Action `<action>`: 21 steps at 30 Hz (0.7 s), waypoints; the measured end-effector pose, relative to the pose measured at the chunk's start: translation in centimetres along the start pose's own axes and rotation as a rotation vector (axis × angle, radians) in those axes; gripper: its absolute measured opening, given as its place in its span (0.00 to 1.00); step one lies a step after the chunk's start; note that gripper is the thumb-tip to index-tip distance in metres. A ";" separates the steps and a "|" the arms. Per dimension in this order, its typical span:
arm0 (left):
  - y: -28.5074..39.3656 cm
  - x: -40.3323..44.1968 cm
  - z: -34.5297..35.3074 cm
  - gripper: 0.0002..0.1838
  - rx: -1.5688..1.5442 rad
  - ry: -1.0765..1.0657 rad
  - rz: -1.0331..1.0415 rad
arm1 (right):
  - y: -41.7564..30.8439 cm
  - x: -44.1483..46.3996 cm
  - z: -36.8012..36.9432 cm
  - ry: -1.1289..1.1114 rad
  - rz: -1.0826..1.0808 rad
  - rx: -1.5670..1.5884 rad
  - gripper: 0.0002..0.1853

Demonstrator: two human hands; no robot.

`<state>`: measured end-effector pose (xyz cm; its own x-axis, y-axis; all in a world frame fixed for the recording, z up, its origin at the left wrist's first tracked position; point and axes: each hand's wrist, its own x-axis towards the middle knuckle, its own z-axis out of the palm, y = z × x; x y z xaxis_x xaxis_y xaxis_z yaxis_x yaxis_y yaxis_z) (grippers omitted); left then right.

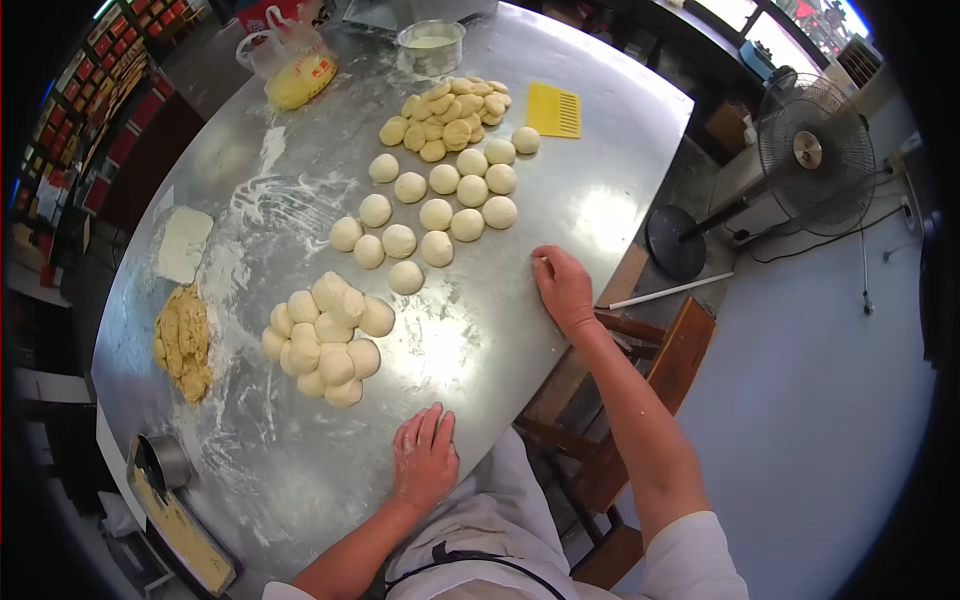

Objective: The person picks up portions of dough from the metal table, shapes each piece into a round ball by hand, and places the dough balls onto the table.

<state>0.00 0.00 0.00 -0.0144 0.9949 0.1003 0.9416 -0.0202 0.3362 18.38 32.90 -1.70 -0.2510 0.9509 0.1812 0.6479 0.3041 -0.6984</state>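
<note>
My left hand (426,460) lies palm down near the front edge of the metal table, its fingers stretched out and dusted with flour, holding nothing. Just beyond it is a heap of smooth white dough balls (325,335), pressed against one another. My right hand (563,288) rests by the table's right side with the fingers curled in; whatever may be inside them is hidden. To its left, several separate round dough balls (436,214) are spread in loose rows. Behind these sits a pile of yellowish dough pieces (447,115).
A yellow scraper (553,110) lies at the back right, near a round metal tin (431,48) and a plastic bag (300,78). Brown dough (182,343) and a pale slab (185,245) lie left. A wooden chair (682,360) and fan (808,150) stand right.
</note>
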 end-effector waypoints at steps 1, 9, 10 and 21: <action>1.4 -0.9 -1.0 0.32 0.009 -0.011 -0.004 | -0.3 -0.7 -0.8 0.071 -0.044 -0.107 0.07; -2.0 1.9 -0.2 0.31 -0.012 -0.023 -0.032 | -1.2 3.2 2.0 0.054 -0.100 -0.252 0.04; -2.0 1.8 -0.2 0.31 -0.020 -0.031 -0.038 | -1.3 3.2 2.1 0.050 -0.079 -0.248 0.04; -2.0 2.2 0.1 0.25 -0.057 -0.002 -0.143 | -1.2 4.6 1.9 -0.204 -0.311 -0.229 0.05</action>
<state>-1.82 2.25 -0.57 -0.1466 0.9881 0.0456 0.9094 0.1165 0.3992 15.04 36.74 -1.35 -0.5812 0.7881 0.2025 0.6560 0.6011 -0.4566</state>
